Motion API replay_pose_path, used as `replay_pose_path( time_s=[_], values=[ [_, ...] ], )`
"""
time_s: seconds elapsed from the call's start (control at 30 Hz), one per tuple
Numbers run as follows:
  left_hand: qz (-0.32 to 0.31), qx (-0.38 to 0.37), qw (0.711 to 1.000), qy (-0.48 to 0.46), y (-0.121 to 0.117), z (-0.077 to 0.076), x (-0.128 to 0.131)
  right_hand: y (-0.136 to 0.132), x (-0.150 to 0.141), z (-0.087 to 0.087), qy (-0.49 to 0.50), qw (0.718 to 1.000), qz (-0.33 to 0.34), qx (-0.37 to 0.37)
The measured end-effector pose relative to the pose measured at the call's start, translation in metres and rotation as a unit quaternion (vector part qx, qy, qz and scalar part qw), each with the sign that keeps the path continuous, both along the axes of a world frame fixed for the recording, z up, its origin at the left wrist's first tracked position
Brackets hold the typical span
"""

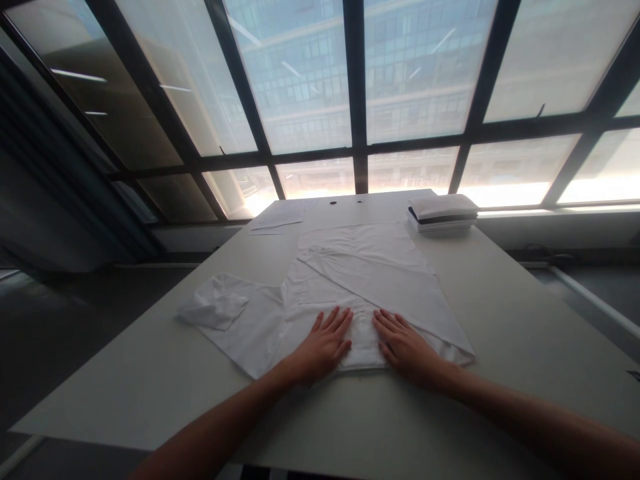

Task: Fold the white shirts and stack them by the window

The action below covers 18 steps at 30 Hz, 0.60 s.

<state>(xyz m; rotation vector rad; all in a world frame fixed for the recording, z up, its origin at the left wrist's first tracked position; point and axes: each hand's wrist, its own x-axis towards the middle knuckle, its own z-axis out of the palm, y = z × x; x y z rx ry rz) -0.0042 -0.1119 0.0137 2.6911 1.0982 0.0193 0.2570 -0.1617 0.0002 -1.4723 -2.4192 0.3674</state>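
A white long-sleeved shirt (360,257) lies spread on the white table, its lower part toward the far side. One sleeve sticks out to the left, its end bunched up; the other is folded diagonally across the body. My left hand (327,341) rests flat on the cloth near the close edge, fingers stretched out. Beside it, my right hand (403,343) also presses flat on the shirt, fingers extended and pointing inward. A narrow strip of cloth shows between the two hands. Neither hand grips the fabric.
A stack of folded cloths (443,213), mostly white with a dark layer, sits at the table's far right. White paper sheets (277,217) lie at the far left. The white table (125,387) reaches toward large windows (310,73). A dark curtain (65,167) hangs at left.
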Motion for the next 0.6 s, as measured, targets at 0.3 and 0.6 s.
replay_pose_path(
  time_s=[0.3,0.6],
  values=[
    [0.052,0.014,0.994,-0.097,0.009,0.008,0.005,0.004,-0.002,0.014,0.129,0.99,0.016,0.054],
    [-0.101,-0.015,0.993,-0.052,-0.004,0.009,0.012,0.004,-0.006,0.001,-0.002,0.998,0.056,0.02]
  ],
)
